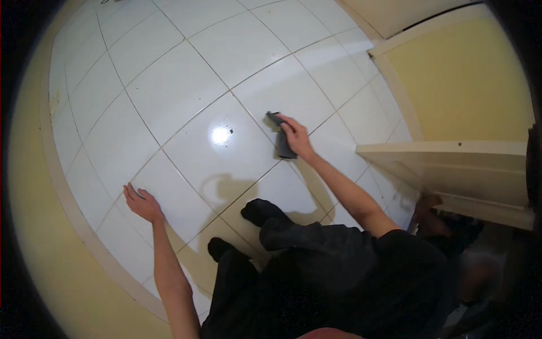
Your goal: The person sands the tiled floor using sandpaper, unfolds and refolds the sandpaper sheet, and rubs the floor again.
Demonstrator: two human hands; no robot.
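Observation:
My right hand (295,137) is closed around a dark spray bottle (287,148). Its head points away from me to the upper left, and its body hangs below my fingers, over the white tiled floor (186,85). Off to the left, my left hand (143,203) is empty, with its fingers stretched out low over the tiles near the wall. Between my hands, a small dark speck (231,131) lies on the tile beside a bright light reflection.
My feet in black socks (262,212) are on the floor in front of me. A yellow wall (68,237) with a pale skirting runs along the left. At the right, a pale door or panel edge (451,148) juts out near another yellow wall (460,79).

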